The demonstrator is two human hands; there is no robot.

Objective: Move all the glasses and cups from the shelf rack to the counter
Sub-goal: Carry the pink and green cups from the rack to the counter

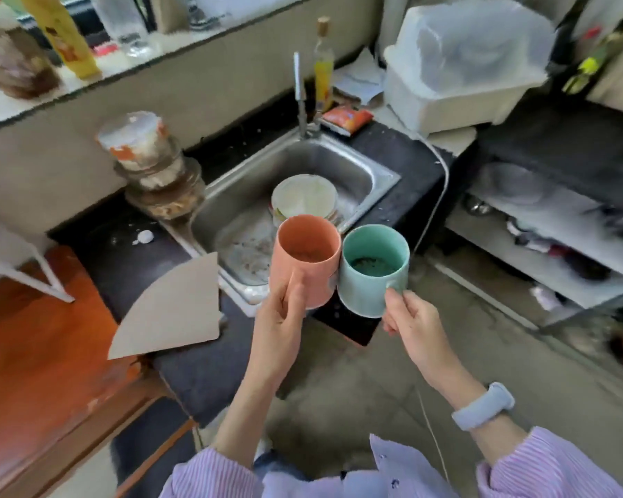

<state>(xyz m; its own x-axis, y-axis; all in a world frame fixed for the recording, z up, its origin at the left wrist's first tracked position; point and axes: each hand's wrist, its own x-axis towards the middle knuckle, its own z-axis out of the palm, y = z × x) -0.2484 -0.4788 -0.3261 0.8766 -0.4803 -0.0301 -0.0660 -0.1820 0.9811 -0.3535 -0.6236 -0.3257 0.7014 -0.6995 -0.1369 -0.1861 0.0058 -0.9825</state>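
My left hand (281, 318) grips an orange cup (308, 257) from below, thumb across its side. My right hand (409, 318) holds a mint-green cup (373, 271) by its handle. Both cups are upright, side by side and touching, with dark residue at the bottom. They hang in the air over the front edge of the steel sink (353, 170) and the dark counter (137, 267). The shelf rack (554, 246) stands at the right, with metal bowls and small items on its white shelves.
Dirty plates and a white bowl (304, 199) lie in the sink. Stacked containers (152, 167) stand left of it, a cardboard piece (173, 310) on the counter. A faucet (301, 98), an oil bottle (323, 66) and a white plastic box (461, 66) are behind. Wooden surface at left.
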